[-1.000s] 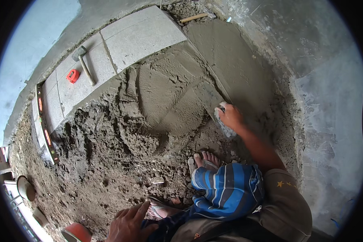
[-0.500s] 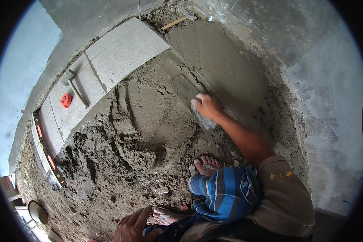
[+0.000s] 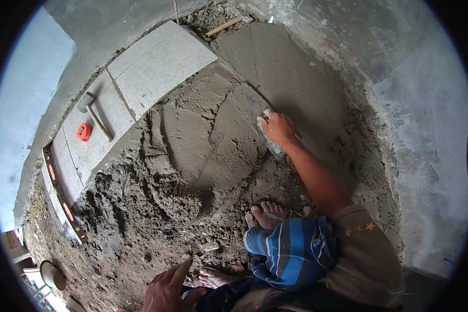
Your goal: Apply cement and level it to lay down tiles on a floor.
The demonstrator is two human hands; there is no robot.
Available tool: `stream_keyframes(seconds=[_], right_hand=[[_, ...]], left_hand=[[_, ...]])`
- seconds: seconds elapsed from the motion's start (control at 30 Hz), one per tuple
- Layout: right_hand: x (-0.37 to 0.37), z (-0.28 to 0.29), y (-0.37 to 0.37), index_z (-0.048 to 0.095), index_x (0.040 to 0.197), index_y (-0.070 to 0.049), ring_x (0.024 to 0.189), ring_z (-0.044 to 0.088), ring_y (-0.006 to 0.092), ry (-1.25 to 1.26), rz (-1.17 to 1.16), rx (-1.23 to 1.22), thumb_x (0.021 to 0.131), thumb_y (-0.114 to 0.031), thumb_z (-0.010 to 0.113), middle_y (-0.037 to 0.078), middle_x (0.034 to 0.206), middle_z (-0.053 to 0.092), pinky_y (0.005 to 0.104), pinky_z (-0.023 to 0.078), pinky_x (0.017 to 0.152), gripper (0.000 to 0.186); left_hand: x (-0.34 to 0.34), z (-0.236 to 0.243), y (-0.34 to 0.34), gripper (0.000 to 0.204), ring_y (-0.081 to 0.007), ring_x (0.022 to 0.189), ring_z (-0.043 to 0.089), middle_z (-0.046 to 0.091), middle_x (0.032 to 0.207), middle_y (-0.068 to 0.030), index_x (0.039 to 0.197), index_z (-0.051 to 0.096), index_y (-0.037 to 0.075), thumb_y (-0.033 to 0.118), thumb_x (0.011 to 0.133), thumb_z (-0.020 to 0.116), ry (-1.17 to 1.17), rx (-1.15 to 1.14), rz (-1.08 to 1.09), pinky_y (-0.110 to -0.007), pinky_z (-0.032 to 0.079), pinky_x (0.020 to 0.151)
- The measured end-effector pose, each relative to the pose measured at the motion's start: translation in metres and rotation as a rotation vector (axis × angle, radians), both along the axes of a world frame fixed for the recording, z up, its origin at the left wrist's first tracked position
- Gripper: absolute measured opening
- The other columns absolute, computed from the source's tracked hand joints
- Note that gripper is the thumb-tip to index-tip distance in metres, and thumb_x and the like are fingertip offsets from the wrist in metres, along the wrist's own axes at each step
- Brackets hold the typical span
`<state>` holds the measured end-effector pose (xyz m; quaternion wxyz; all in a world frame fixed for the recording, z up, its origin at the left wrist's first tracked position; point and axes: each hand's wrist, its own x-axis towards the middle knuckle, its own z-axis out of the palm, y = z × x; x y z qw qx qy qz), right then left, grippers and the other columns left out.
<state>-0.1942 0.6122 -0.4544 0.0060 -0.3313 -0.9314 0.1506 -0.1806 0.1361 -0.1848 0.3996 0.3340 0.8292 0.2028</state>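
My right hand (image 3: 278, 128) is closed round the handle of a flat rectangular plastering trowel (image 3: 249, 101), whose blade lies on the wet mortar. Smoothed grey mortar (image 3: 203, 138) spreads to the left of the blade, with ridges and a rough edge. My left hand (image 3: 166, 289) is at the lower edge by my leg, fingers stretched out and holding nothing. Part of that hand is cut off by the frame.
Grey tiles (image 3: 164, 62) run along the far left wall. On them lie a mallet (image 3: 96, 115) and a red tape measure (image 3: 83, 132). A spirit level (image 3: 62, 195) rests at their near end. A wooden-handled tool (image 3: 224, 26) lies at the back. My feet (image 3: 269, 213) stand on loose soil.
My right hand and the trowel have shifted a little to the right across the mortar. The left hand stays near my leg, its fingers slightly more spread.
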Motion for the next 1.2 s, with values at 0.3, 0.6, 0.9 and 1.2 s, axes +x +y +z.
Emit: stream_keyframes(seconds=[0.3, 0.6, 0.9, 1.2], right_hand=[[0.077, 0.022, -0.022, 0.069, 0.114, -0.004, 0.104, 0.067, 0.0446, 0.235, 0.002, -0.272, 0.095, -0.035, 0.066, 0.024, 0.108, 0.072, 0.0490, 0.054, 0.088, 0.037], [-0.056, 0.022, -0.042, 0.066, 0.122, -0.011, 0.098, 0.070, 0.0409, -0.013, 0.248, -0.116, 0.095, -0.045, 0.062, 0.020, 0.103, 0.074, 0.0519, 0.056, 0.084, 0.043], [-0.078, 0.016, 0.037, 0.071, 0.117, -0.010, 0.103, 0.069, 0.0407, -0.028, 0.057, -0.001, 0.094, -0.043, 0.064, 0.021, 0.107, 0.073, 0.0508, 0.055, 0.089, 0.041], [-0.016, 0.004, 0.116, 0.068, 0.120, -0.005, 0.109, 0.066, 0.0433, 0.208, -0.062, -0.087, 0.094, -0.039, 0.065, 0.025, 0.114, 0.070, 0.0495, 0.053, 0.093, 0.043]], left_hand=[[0.011, 0.013, -0.016, 0.069, -0.0324, 0.086, 0.075, 0.065, 0.127, -0.0229, 0.146, 0.050, 0.005, 0.018, 0.085, 0.080, -0.053, -0.122, 0.157, -0.044, 0.059, 0.075], [0.013, 0.008, -0.018, 0.067, -0.0315, 0.087, 0.075, 0.063, 0.130, -0.0250, 0.148, 0.048, 0.003, 0.008, 0.087, 0.076, -0.116, -0.090, 0.194, -0.039, 0.059, 0.075], [-0.003, 0.016, 0.001, 0.062, -0.0398, 0.103, 0.070, 0.066, 0.124, -0.0274, 0.145, 0.050, 0.001, 0.011, 0.088, 0.072, -0.081, -0.231, 0.249, -0.046, 0.056, 0.088], [0.015, 0.029, -0.004, 0.063, -0.0344, 0.091, 0.074, 0.068, 0.124, -0.0236, 0.145, 0.052, 0.006, 0.012, 0.086, 0.075, -0.145, -0.332, 0.372, -0.043, 0.057, 0.082]])
